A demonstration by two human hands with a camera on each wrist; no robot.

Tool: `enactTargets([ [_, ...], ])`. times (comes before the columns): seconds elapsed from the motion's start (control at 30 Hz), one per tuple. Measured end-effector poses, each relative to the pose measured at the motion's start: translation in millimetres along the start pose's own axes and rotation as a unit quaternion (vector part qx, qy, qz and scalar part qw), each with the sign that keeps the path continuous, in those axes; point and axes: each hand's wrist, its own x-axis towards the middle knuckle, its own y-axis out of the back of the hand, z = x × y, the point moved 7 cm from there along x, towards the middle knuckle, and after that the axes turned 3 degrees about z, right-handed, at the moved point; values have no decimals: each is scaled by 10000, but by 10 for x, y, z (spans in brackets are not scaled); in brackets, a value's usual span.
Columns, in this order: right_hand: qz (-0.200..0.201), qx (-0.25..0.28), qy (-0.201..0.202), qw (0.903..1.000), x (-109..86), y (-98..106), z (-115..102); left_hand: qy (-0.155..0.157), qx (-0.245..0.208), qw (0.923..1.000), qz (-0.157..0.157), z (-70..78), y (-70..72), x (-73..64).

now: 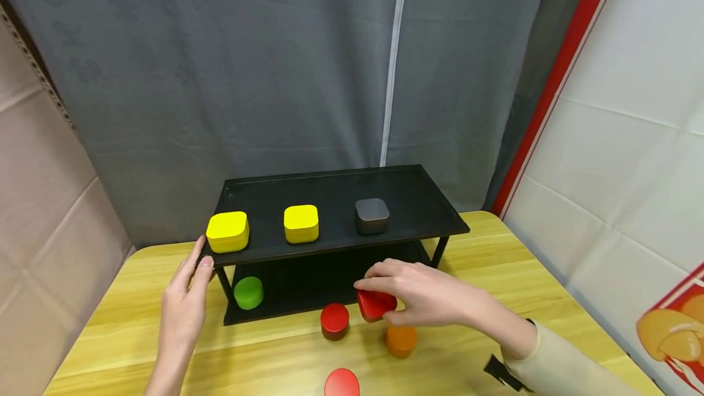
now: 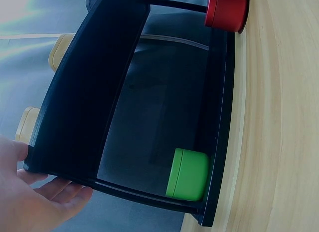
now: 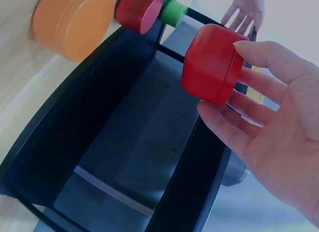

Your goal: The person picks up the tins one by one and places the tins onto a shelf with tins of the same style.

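Observation:
My right hand [image 1: 420, 292] pinches a red rounded-square tin [image 1: 376, 304] between thumb and fingertips, held tilted in front of the lower level of a black two-tier shelf [image 1: 341, 191]. The right wrist view shows this tin [image 3: 210, 65] with its lid seam toward the palm. At the shelf's front left corner, my left hand [image 1: 186, 298] grips the upper tier's edge, beside a yellow square tin [image 1: 228, 232]. A second yellow tin [image 1: 301, 223] and a dark grey square tin [image 1: 371, 216] stand on the top. On the lower tier, a green round tin [image 1: 249, 293] sits at the left.
On the wooden table [image 1: 126, 304] before the shelf stand a red round tin [image 1: 335, 321], an orange round tin [image 1: 401, 341] and another red round tin [image 1: 341, 382] nearer me. A grey curtain [image 1: 275, 78] hangs behind, with white panels [image 1: 616, 139] at right.

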Motion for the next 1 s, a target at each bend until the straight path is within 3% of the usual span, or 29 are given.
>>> enactTargets([
  [0.37, 173, 112, -362, 9991, -191, 134, 157, -32, -32, 10000, 18, 11, 8, -8],
  [1.0, 776, -22, -243, 9967, -398, 504, 321, -54, -150, 9999, 8, 20, -3, -3],
])
